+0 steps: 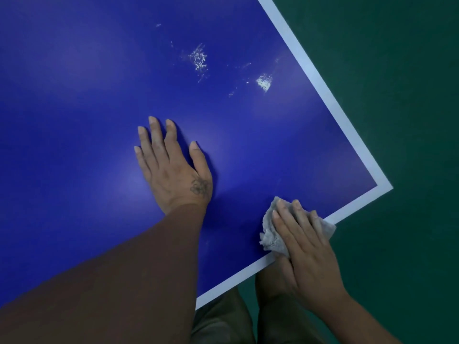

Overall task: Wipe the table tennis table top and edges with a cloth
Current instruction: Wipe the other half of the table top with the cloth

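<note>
Head view: blue table (74, 70) w/ a white edge line (323, 78). Two white dusty marks (198, 58) sit near the right edge. Left hand (173, 170) lies flat on the table, fingers spread wide, w/ a flower drawing (200, 187) on it. Right hand (305, 244), fingers straight, presses a crumpled grey cloth (272, 237) on the near edge, close to the corner.
</note>
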`<action>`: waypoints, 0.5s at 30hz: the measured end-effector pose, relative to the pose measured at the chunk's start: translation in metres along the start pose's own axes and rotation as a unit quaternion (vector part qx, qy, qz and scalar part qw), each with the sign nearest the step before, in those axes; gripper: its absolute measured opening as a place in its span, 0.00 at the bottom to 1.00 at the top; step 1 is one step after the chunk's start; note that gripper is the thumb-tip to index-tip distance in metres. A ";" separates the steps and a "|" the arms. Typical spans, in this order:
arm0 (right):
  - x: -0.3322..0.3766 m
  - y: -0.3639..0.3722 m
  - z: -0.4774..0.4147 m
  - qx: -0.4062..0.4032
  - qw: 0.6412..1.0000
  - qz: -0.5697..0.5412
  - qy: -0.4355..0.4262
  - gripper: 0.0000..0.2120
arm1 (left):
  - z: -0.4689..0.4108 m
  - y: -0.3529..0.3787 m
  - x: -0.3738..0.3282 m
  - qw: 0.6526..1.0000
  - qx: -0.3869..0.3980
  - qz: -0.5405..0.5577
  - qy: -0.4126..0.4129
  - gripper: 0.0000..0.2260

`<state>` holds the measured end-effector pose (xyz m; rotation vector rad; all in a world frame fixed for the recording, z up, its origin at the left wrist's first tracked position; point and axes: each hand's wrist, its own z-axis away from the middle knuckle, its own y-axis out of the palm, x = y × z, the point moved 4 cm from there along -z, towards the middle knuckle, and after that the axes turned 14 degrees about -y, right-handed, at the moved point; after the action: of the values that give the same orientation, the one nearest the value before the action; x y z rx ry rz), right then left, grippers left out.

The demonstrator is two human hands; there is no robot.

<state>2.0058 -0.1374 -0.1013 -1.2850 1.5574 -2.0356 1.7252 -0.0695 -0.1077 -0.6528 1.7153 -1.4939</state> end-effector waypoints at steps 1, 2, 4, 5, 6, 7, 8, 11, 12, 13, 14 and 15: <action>0.000 0.002 -0.001 0.000 1.000 0.011 0.004 0.33 | 0.000 0.000 0.000 1.000 0.001 -0.003 -0.001 0.27; 0.001 0.004 -0.002 -0.002 1.000 0.021 0.008 0.33 | 0.000 0.001 0.000 1.000 0.002 -0.006 -0.001 0.27; 0.008 0.009 -0.003 -0.005 0.999 0.030 0.018 0.31 | 0.001 0.001 0.001 1.000 0.005 -0.010 0.001 0.28; 0.014 0.012 -0.003 -0.008 0.999 0.032 0.021 0.30 | 0.001 0.001 0.001 1.000 0.007 -0.012 0.002 0.28; 0.021 0.015 -0.002 -0.010 0.999 0.036 0.025 0.29 | 0.001 0.001 0.001 1.000 0.011 -0.014 0.003 0.28; 0.029 0.019 -0.002 -0.011 0.999 0.043 0.030 0.29 | 0.001 0.000 0.001 1.000 0.015 -0.015 0.003 0.29; 0.040 0.024 -0.001 -0.009 0.998 0.056 0.038 0.28 | 0.001 -0.001 0.001 1.000 0.020 -0.016 0.004 0.29; 0.084 0.044 -0.010 -0.008 0.995 0.079 0.058 0.30 | 0.000 -0.002 0.003 0.999 0.032 -0.013 0.003 0.30; 0.101 0.053 -0.015 -0.009 0.995 0.077 0.055 0.31 | 0.001 -0.003 0.003 0.999 0.037 -0.011 0.003 0.30; 0.117 0.062 -0.022 -0.006 0.996 0.075 0.046 0.31 | 0.001 -0.003 0.003 0.999 0.043 -0.009 0.004 0.30; 0.130 0.070 -0.029 -0.002 0.997 0.073 0.036 0.32 | 0.001 -0.003 0.004 0.999 0.047 -0.006 0.006 0.30; 0.137 0.074 -0.035 -0.002 0.997 0.072 0.027 0.32 | 0.001 -0.004 0.005 0.999 0.049 -0.005 0.008 0.29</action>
<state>1.8792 -0.2355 -0.1021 -1.0936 1.6276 -1.9945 1.7232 -0.0746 -0.1049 -0.5987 1.6417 -1.5840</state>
